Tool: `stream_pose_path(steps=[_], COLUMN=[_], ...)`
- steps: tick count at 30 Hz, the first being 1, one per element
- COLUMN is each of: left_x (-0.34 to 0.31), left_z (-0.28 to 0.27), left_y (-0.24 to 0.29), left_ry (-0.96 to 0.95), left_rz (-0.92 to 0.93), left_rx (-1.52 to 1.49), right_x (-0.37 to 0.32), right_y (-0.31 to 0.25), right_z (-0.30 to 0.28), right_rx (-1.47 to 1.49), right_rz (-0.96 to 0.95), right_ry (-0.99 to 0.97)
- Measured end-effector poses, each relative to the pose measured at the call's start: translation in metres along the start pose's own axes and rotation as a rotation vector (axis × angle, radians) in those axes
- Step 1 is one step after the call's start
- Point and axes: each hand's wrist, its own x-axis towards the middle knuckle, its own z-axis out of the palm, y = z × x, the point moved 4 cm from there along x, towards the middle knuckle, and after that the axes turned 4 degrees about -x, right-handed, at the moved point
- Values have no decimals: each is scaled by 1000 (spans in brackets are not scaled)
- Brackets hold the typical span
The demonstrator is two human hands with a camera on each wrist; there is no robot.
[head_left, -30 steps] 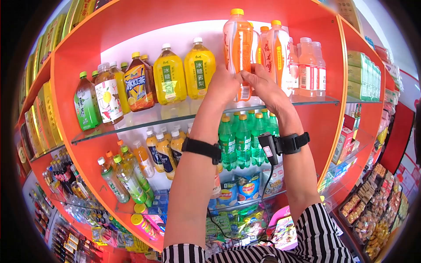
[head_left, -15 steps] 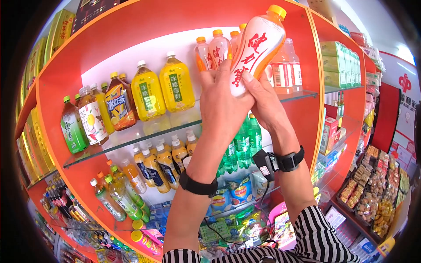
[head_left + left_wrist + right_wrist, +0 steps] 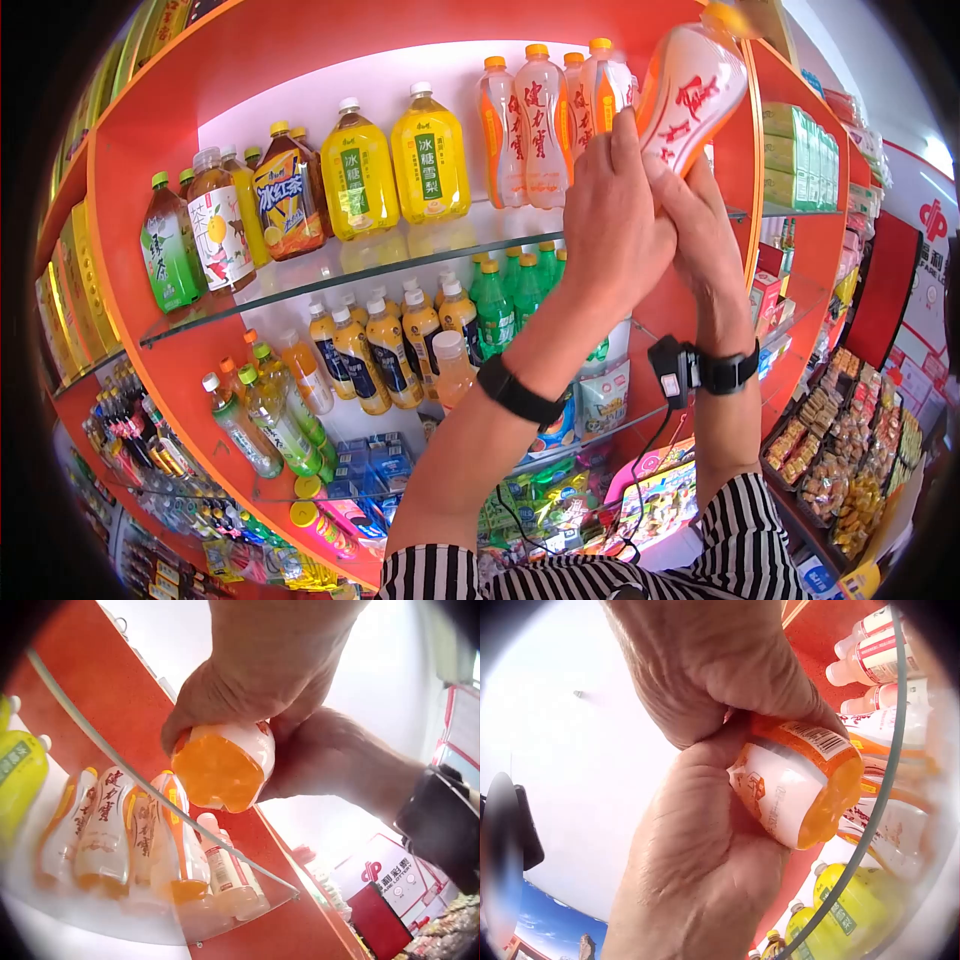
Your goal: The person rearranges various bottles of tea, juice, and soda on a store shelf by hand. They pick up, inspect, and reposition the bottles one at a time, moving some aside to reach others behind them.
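Observation:
An orange drink bottle (image 3: 697, 95) with a white, red-lettered label and orange cap is held up tilted, cap to the upper right. The left hand (image 3: 618, 215) grips its lower part from the left; the right hand (image 3: 705, 225) grips it from the right, its thumb on the label. Seen from below in the left wrist view, the bottle's orange base (image 3: 217, 771) shows beneath the hand. The right wrist view shows a barcode on the bottle (image 3: 795, 780) between both hands. Matching bottles (image 3: 545, 125) stand upright on the glass shelf, left of the held one.
Yellow bottles (image 3: 430, 155) and tea bottles (image 3: 288, 195) line the upper shelf's left part. The glass shelf edge (image 3: 370, 272) runs below them. Lower down are green bottles (image 3: 495, 305), amber bottles (image 3: 380, 350) and snack packs. A red divider and green boxes (image 3: 795, 155) stand at the right.
Both hands have raised the bottle off the shelf and moved it right, tilting it and turning its red-lettered side to the head view. The head view has shifted as well.

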Motion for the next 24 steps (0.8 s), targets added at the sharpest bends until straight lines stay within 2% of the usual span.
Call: stream_pose_path(steps=[3, 6, 7, 9, 13, 17, 19, 21, 24], left_x=[12, 19, 20, 21, 20, 20, 18, 17, 15], left_z=[4, 5, -1, -6, -12, -20, -23, -24, -22], left_y=[-11, -29, -30, -37, -55, -65, -69, -70, -76], left_ry=[15, -134, -132, -257, -269, -343, -320, -413, -417], left_rz=[-14, -228, -231, -298, -318, -360, -368, -445, -473], left_rx=[39, -38, -25, -13, -17, 89, 161, 194, 204], right_x=[21, 32, 36, 45, 55, 65, 67, 69, 75], right_y=[8, 18, 22, 34, 41, 53, 58, 64, 74], right_z=[-1, 3, 4, 5, 14, 23, 29, 30, 28], right_rx=[40, 17, 29, 59, -56, -127, -149, -135, -198], right_rz=[-3, 20, 21, 21, 74, 96, 116, 150, 147], right_ry=[-6, -37, -44, -24, -48, -80, -103, -61, -80])
